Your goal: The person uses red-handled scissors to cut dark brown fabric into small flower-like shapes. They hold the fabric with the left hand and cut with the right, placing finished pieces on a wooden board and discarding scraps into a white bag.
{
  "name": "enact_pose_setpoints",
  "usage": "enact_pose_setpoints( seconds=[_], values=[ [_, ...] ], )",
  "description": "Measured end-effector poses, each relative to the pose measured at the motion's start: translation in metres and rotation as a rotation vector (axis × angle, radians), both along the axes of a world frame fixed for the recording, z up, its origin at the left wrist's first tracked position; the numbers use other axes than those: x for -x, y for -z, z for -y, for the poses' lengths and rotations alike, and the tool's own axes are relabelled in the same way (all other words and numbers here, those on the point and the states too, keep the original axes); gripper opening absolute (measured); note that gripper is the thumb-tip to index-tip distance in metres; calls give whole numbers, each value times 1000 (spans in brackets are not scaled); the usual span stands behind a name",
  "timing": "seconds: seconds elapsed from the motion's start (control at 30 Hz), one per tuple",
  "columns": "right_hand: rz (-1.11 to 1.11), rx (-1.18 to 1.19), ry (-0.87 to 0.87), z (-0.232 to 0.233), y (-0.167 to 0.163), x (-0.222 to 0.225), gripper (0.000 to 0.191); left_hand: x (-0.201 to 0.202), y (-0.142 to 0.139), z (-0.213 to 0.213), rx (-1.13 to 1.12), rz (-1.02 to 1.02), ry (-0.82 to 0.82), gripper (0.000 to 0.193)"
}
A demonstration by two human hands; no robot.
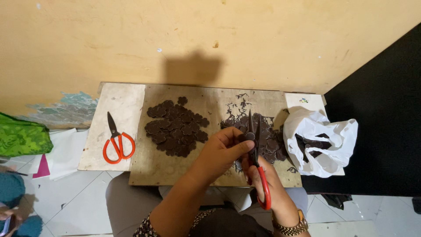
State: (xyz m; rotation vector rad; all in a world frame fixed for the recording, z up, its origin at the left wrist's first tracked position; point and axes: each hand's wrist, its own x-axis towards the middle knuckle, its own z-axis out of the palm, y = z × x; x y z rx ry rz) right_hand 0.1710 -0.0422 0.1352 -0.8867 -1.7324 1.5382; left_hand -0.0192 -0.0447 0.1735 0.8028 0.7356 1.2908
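Note:
My left hand (221,153) pinches a small dark brown cut-out piece (249,136) between thumb and fingers over the wooden board (206,101). My right hand (269,182) grips red-handled scissors (256,151), blades pointing up and open around that piece. A heap of finished flower-shaped dark pieces (175,127) lies to the left of my hands. Behind the scissors sits a second heap of dark pieces and thin offcuts (269,142).
A spare pair of orange-handled scissors (116,140) lies on a pale board (118,105) at the left. A white plastic bag (318,140) holding dark material sits at the right. Papers and green cloth (22,136) lie on the tiled floor; a yellow wall stands behind.

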Motion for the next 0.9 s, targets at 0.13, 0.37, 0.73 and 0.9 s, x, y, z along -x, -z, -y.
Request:
enact_pose_setpoints(
  seconds=[0.13,0.37,0.73,0.9],
  values=[
    [68,-38,70,0,4,4,47,-5,5,-3,-35,-24,-115,11],
    [-23,102,104,2,15,17,32,-5,18,-8,7,-19,-165,12],
    [12,246,159,-3,26,18,30,-4,28,-11,32,-19,-205,10],
    [19,248,149,-8,28,13,34,-7,36,-15,46,-16,-244,11]
  ],
)
